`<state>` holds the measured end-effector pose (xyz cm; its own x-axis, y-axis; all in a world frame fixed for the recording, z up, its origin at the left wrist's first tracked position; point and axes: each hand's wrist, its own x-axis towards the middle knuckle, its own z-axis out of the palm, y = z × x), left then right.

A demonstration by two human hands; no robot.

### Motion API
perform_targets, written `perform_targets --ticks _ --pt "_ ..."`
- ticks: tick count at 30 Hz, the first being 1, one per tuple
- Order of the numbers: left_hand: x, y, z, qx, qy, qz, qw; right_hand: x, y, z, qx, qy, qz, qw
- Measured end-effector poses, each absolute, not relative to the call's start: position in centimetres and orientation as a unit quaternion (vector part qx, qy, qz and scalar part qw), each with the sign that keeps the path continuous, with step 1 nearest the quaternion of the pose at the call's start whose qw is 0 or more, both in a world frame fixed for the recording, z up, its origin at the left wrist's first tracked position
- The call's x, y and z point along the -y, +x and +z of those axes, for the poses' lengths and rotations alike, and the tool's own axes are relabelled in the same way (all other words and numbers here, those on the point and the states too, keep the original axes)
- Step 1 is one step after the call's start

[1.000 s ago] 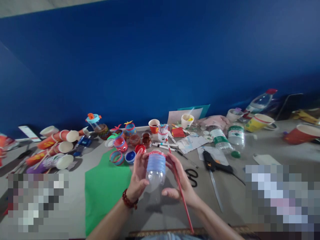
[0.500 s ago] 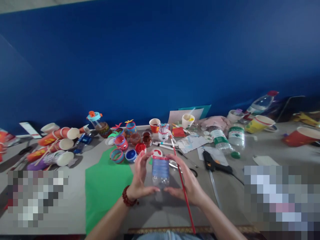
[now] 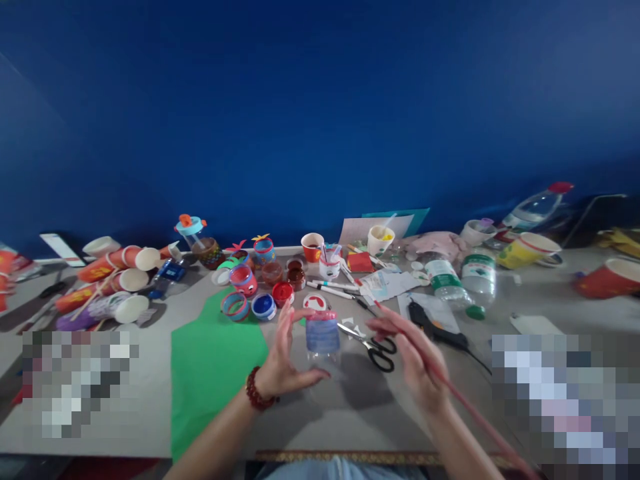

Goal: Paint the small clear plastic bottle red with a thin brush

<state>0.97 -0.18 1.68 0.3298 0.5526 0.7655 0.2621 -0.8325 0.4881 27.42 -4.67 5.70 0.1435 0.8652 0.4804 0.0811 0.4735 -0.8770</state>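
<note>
Head view: the right hand [image 3: 417, 360] has moved off the blue-banded plastic cup [image 3: 323, 333] and grasps a red-handled brush [image 3: 475, 413], leaving only the left hand [image 3: 280, 367] curled around it (whether gripping, I cannot tell). The cup is midway between the table's [image 3: 300, 427] front and back edges; green paper [image 3: 215, 373] reaches the front edge, below a blue wall [image 3: 320, 133].

Plastic bottle sect. [image 3: 323, 337]: clear btm., blue-painted band w/ horiz. ribs, red rim at top; approx. upright, immed. left of scissors [image 3: 376, 348]. Paintbrush [image 3: 483, 423]: red handle, slanted; tip beyond scissors, handle passing right of same.
</note>
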Motion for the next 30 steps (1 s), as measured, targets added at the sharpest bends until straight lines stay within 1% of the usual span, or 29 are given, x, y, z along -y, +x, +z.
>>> perform_targets --ticks 2,3,5,8,12,21,30 --pt "0.2 1.1 1.9 -0.243 0.818 0.51 0.106 5.2 27.6 6.9 0.496 -0.388 0.367 0.684" --pt "0.2 1.2 2.0 -0.241 0.823 0.505 0.097 5.4 27.7 7.5 0.469 -0.373 0.401 0.693" --pt "0.3 1.4 2.1 -0.244 0.829 0.495 0.087 5.7 27.4 8.5 0.428 -0.352 0.454 0.698" --pt "0.4 1.6 2.1 -0.241 0.832 0.493 0.086 5.9 26.7 9.0 0.404 -0.349 0.487 0.692" --pt "0.5 1.5 2.2 -0.236 0.837 0.483 0.1 5.8 25.6 8.2 0.409 -0.366 0.496 0.672" --pt "0.6 1.5 2.9 -0.246 0.84 0.467 0.126 5.6 25.4 6.8 0.437 -0.391 0.476 0.656" --pt "0.5 1.7 2.8 -0.237 0.835 0.483 0.117 5.2 25.1 6.6 0.429 -0.396 0.484 0.652"
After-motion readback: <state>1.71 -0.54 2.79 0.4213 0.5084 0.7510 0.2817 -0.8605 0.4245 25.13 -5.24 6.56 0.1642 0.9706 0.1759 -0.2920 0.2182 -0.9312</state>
